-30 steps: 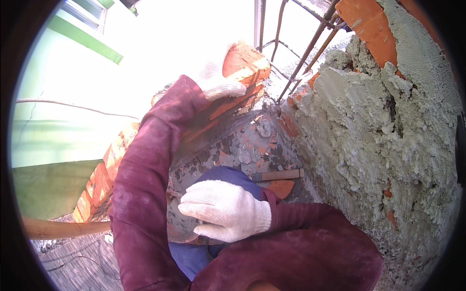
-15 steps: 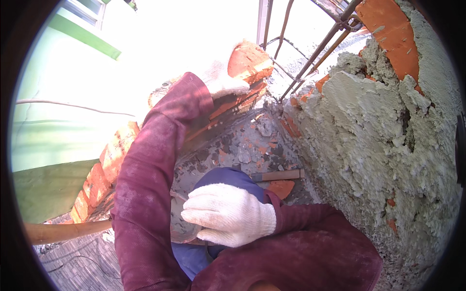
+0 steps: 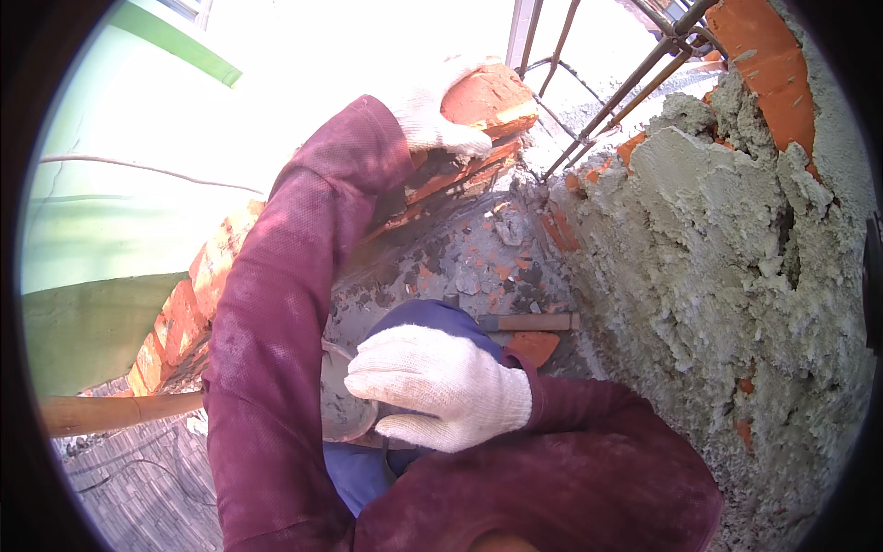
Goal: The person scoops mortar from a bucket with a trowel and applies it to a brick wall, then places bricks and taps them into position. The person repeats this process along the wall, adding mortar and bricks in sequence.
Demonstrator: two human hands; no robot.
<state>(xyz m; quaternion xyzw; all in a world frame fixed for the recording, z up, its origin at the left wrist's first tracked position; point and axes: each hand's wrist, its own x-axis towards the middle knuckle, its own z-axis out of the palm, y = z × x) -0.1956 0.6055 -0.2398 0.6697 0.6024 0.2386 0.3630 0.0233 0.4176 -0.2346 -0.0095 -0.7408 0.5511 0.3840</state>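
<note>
My left hand, in a white knit glove, reaches to the low brick wall at the top. Its thumb and fingers spread around the near end of an orange brick on top of that wall; glare washes out part of the fingers. My right hand, gloved in the same way, hovers or rests by my blue-clad knee; contact is unclear. Its fingers lie together, slightly bent, with the thumb apart, and nothing shows between them. Beneath it sits a rounded pan, partly hidden.
Rough mortar covers the wall at right. Steel rebar rises beyond the corner. A wooden-handled tool and a brick fragment lie on the rubble-strewn floor. A wooden pole is at left, below a green wall.
My left hand has shifted slightly up, and its fingers now show wrapped about the brick's end. The right hand stays by the knee. The view has moved a little.
</note>
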